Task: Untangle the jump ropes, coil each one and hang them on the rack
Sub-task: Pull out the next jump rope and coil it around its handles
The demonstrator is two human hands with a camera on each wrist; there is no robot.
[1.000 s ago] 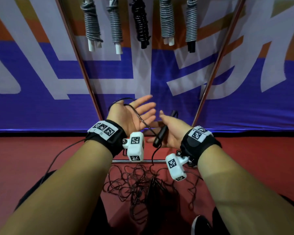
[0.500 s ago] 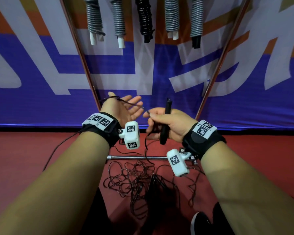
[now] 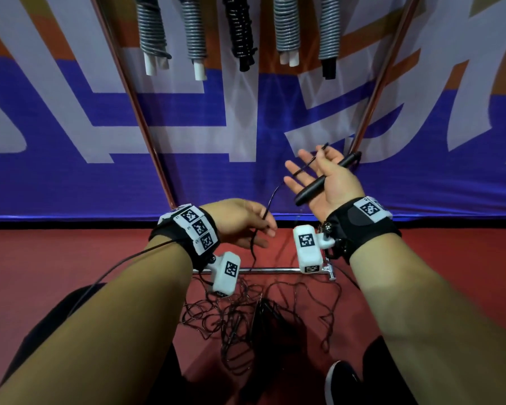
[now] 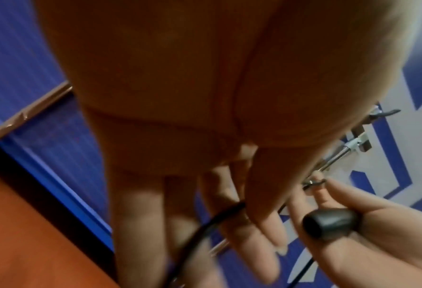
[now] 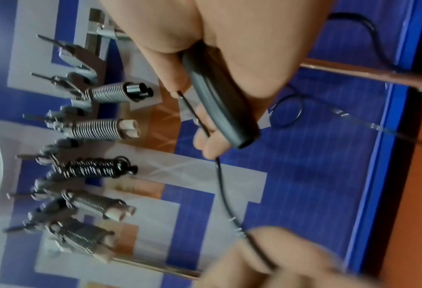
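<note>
1. The right hand (image 3: 322, 182) is raised palm up with its fingers (image 3: 297, 168) nearly straight and spread. A black handle (image 3: 327, 178) lies slantwise across the palm, pinned under the thumb. The handle is smooth, matte and slim, with a rounded butt end.
2. A thin black cord (image 3: 270, 197) crosses the right fingers and drops in a slack curve to the left hand (image 3: 243, 222). It is a glossy, round, wire-like strand.
3. The left hand is lower, back turned up, with its fingers bent. The cord runs between the thumb and fingers, but the blurred wrist view does not show how firmly they close on it.
4. Below the left hand the cord falls to a tangle of rope (image 3: 246, 317) on the red floor (image 3: 56, 258). The tangle is loose, overlapping black loops around a darker clump, between the person's legs.
5. A shiny round metal bar (image 3: 269, 270) lies across the floor just beyond the tangle.
6. Five coiled ropes (image 3: 287, 24) hang in a row from the rack (image 5: 76, 64) above. Four are wound in tight grey spirals and one is black (image 3: 240, 27), with white or black handle ends poking out below.
7. Behind them is a banner (image 3: 70, 127) in blue, white and orange.
</note>
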